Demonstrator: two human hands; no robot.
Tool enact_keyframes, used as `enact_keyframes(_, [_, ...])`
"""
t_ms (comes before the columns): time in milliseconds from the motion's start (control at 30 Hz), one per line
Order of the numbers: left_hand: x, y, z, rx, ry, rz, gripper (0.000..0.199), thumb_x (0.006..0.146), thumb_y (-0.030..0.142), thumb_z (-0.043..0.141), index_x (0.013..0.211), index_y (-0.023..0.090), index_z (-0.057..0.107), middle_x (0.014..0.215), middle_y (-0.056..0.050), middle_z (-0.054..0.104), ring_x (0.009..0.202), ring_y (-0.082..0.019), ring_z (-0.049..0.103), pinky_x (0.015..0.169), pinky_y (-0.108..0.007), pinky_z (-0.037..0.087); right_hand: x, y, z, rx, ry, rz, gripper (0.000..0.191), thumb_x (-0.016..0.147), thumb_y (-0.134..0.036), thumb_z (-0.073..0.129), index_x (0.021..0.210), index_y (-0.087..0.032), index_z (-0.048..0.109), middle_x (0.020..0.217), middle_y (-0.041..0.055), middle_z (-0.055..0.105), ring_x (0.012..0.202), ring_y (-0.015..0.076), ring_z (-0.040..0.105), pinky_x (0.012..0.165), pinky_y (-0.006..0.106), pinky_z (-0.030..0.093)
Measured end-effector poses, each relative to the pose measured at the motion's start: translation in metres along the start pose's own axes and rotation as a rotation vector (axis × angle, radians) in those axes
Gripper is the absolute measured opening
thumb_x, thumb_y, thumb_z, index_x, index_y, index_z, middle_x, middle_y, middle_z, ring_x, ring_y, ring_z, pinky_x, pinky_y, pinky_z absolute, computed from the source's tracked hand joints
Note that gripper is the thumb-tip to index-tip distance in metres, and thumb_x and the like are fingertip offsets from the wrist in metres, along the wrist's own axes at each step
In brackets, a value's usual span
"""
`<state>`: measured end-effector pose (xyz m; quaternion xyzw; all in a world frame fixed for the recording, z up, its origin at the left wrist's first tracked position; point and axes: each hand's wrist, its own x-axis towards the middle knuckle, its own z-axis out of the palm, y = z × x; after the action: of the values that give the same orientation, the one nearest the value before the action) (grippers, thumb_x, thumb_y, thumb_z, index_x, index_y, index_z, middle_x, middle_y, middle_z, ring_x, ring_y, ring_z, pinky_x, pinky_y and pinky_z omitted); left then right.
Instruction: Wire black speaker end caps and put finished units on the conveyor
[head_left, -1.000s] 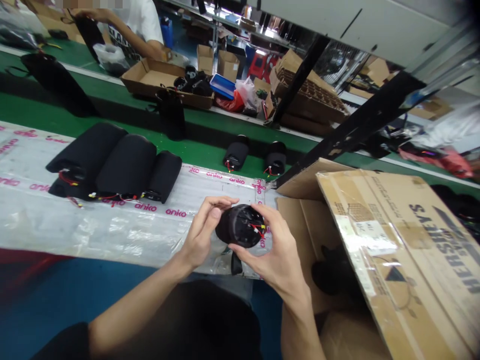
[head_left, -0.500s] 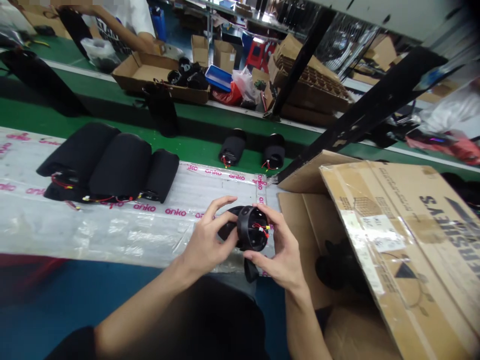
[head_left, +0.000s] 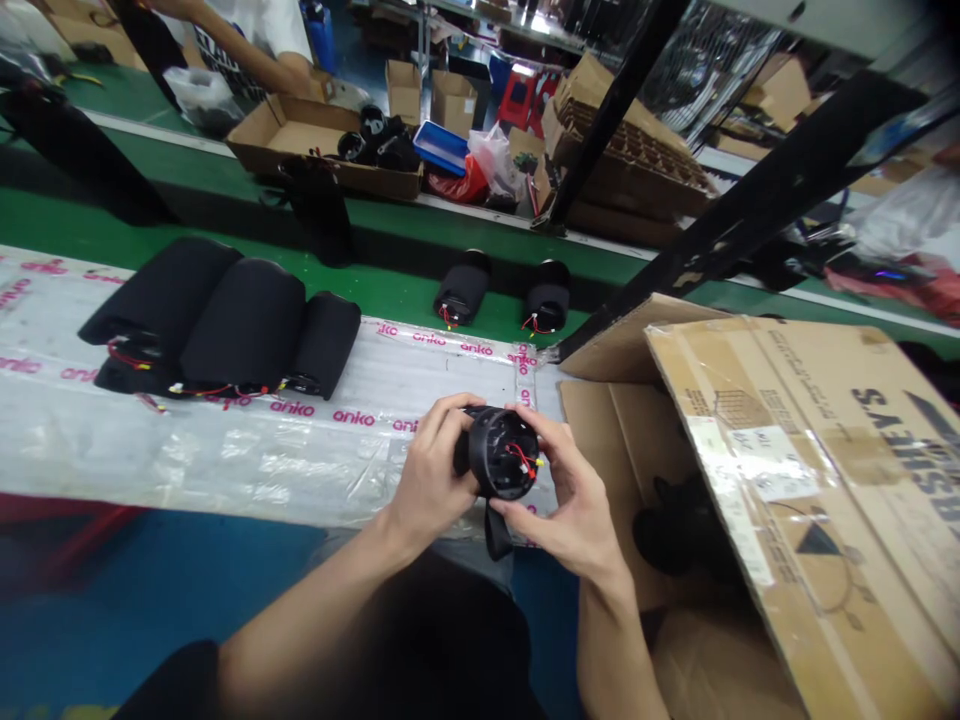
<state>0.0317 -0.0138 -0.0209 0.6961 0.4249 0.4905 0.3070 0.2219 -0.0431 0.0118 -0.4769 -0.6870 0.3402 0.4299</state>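
Across the green assembly bench [head_left: 390,290] in front of you, a clear plastic sheet [head_left: 225,455] printed with pink "anko" lettering lies spread out. An open cardboard carton [head_left: 607,345] sits at your right, with a flap marked "Hershey's" [head_left: 795,480] leaning up over it. Farther off, a co-worker's arm [head_left: 247,50] reaches near a shallow carton [head_left: 300,150] of black parts. On the sheet lie three black padded cylinders [head_left: 247,320] trailing red wires, and two shorter ones [head_left: 461,295] sit on the green surface behind it. Your left hand [head_left: 431,465] wraps the back of a round black housing [head_left: 502,452], its fingers curled closed around it, while your right hand [head_left: 562,520] pinches the front rim between thumb and fingers. You hold the housing over the sheet's right end, just beside the carton, its open face showing red and yellow wires [head_left: 521,462]. A black strap [head_left: 497,530] hangs beneath it.
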Motion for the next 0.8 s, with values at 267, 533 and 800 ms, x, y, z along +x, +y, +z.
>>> enact_keyframes(267, [0.012, 0.001, -0.014, -0.126, -0.158, -0.017, 0.045, 0.079, 0.001, 0.066, 0.118, 0.022, 0.066, 0.135, -0.009, 0.064, 0.129, -0.025, 0.066, 0.111, -0.036, 0.054, 0.003, 0.0, 0.001, -0.058, 0.02, 0.001, 0.08, 0.085, -0.035, 0.089, 0.157, -0.033, 0.055, 0.146, 0.0097, 0.067, 0.132, 0.0321, 0.063, 0.112, 0.05, 0.053])
enact_keyframes(533, [0.005, -0.016, -0.025, -0.331, -0.216, -0.101, 0.073, 0.085, 0.016, 0.08, 0.151, 0.028, 0.05, 0.151, -0.013, 0.061, 0.144, -0.03, 0.06, 0.124, -0.047, 0.047, 0.008, -0.006, -0.008, -0.14, -0.002, -0.028, 0.079, 0.083, -0.038, 0.091, 0.154, -0.031, 0.057, 0.143, 0.01, 0.07, 0.128, 0.0316, 0.066, 0.108, 0.048, 0.056])
enact_keyframes(800, [0.012, -0.009, -0.037, -0.577, -0.251, -0.273, 0.051, 0.109, 0.052, 0.051, 0.151, 0.026, 0.061, 0.159, -0.011, 0.06, 0.151, -0.032, 0.054, 0.127, -0.047, 0.043, 0.011, -0.009, 0.014, -0.292, 0.092, -0.053, 0.075, 0.085, -0.037, 0.089, 0.152, -0.035, 0.056, 0.137, 0.0102, 0.072, 0.12, 0.0343, 0.066, 0.103, 0.056, 0.055])
